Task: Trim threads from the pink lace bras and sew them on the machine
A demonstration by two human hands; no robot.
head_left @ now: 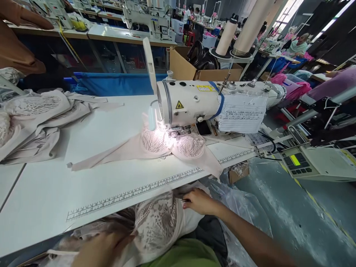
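A cardboard box (pixel 185 68) stands behind the sewing machine (pixel 194 102) with dark bags (pixel 201 55) in it. A clear plastic bag (pixel 244 207) hangs open below the counter (pixel 91 181) edge at the right; what it holds cannot be made out.

The right hand (pixel 198 201) sits just under the front edge of the counter, fingers (pixel 189 194) pinched narrow on a thin dark tool (pixel 185 200) and resting against the lace piece (pixel 157 222) in the lap. This lace piece lies bunched, its long axis running roughly from lower left up to the right hand. The left hand (pixel 97 252) is at the bottom edge of the view, blurred, closed on the same lace piece at its lower left end; how tightly the fingers grip cannot be told.

On the counter a pink bra (pixel 155 146) lies under the machine's needle, lit by the lamp (pixel 152 116). Its long axis runs left to right, slightly downward at both ends, one band stretching far left and the other dropping over the counter's front edge. A heap of pale garments (pixel 33 122) lies on the counter's left end. A ruler strip (pixel 133 193) runs along the front edge.
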